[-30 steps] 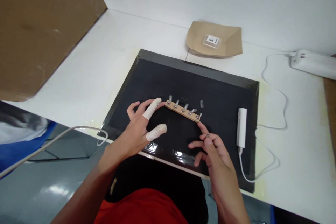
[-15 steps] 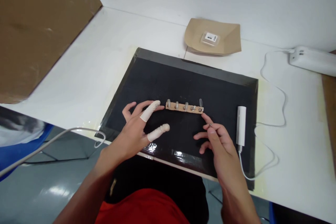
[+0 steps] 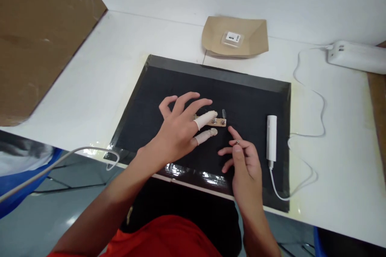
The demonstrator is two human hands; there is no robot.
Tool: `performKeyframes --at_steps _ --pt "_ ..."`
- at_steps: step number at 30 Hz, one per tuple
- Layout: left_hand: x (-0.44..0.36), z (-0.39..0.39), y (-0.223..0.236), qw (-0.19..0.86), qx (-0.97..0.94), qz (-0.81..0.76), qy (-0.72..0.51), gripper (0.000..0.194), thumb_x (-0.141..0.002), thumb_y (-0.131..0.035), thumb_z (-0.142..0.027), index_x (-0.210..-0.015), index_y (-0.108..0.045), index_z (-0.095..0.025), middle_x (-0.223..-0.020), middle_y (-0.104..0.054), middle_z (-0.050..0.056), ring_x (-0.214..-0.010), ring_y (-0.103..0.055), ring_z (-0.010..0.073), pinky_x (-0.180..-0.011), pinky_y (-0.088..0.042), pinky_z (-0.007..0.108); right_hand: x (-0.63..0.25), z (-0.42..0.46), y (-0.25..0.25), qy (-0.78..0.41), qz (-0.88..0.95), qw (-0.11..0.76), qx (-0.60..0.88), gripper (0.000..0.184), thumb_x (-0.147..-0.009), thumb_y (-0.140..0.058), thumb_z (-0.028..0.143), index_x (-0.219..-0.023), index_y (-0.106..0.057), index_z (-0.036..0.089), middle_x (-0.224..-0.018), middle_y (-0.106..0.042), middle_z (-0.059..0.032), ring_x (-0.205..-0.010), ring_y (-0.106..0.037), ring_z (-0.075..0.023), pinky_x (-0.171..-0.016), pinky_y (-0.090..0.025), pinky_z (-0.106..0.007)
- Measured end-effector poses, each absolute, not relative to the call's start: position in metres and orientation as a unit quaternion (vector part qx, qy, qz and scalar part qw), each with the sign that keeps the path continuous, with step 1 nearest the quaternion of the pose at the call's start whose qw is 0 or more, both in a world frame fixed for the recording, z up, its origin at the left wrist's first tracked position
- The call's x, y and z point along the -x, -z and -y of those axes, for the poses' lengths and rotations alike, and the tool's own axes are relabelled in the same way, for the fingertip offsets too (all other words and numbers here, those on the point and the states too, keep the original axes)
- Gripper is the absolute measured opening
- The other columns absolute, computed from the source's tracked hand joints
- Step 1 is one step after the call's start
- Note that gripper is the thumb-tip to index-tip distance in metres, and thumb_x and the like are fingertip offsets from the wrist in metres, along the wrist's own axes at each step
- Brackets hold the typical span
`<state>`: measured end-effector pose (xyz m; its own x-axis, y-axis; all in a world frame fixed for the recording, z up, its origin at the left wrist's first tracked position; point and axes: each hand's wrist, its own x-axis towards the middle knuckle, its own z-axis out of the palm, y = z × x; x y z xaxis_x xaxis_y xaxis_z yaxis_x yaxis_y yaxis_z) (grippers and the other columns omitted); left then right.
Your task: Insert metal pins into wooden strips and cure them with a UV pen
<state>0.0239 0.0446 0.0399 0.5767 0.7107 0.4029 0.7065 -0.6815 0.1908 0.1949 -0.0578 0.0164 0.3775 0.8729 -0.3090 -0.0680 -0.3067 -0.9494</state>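
Since the earlier frame, the left hand [image 3: 178,131] has been brought rightward over the strip [image 3: 222,124], which is now largely hidden. On the black mat [image 3: 169,82], the strip is laid with its long axis running left to right, its right end exposed near a clear piece [image 3: 223,113]. Thumb and forefinger of the nearer left hand are held apart, the forefinger across the strip, the thumb on its near side; contact cannot be told. In the right hand [image 3: 245,164], a metal piece [image 3: 237,142] is pinched between fingers, one other being extended toward the strip's right end.
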Motion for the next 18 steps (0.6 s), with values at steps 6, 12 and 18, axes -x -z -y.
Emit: performKeyframes --at_steps 6,12,18 --pt "-0.034 -0.053 -0.037 -0.008 -0.896 -0.381 -0.227 0.013 -0.103 -0.069 -0.033 -0.113 -0.074 -0.028 -0.142 -0.071 0.005 -0.139 -0.056 0.0324 -0.108 -0.028 0.056 -0.194 0.059 -0.014 -0.471 0.314 0.495 0.660 0.032 -0.103 -0.055 0.054 -0.102 -0.063 0.024 -0.151 -0.064 -0.0115 -0.061 -0.061 -0.0065 -0.047 -0.052 -0.023" --pt "-0.034 -0.059 -0.037 0.006 -0.899 -0.373 -0.230 0.012 -0.104 -0.066 -0.031 -0.108 -0.077 -0.030 -0.138 -0.073 0.004 -0.137 -0.058 0.0312 -0.107 -0.029 0.056 -0.192 0.060 -0.014 -0.460 0.332 0.492 0.660 0.029 -0.105 -0.052 0.052 -0.104 -0.062 0.025 -0.148 -0.067 -0.0100 -0.059 -0.058 -0.0063 -0.047 -0.051 -0.023" --pt "-0.032 -0.073 -0.046 0.044 -0.882 -0.412 -0.226 0.011 -0.102 -0.070 -0.034 -0.108 -0.078 -0.031 -0.135 -0.074 0.004 -0.137 -0.059 0.0330 -0.110 -0.028 0.059 -0.193 0.062 -0.015 -0.457 0.347 0.485 0.660 0.031 -0.105 -0.050 0.052 -0.101 -0.062 0.024 -0.141 -0.070 -0.0113 -0.060 -0.057 -0.0074 -0.049 -0.049 -0.023"
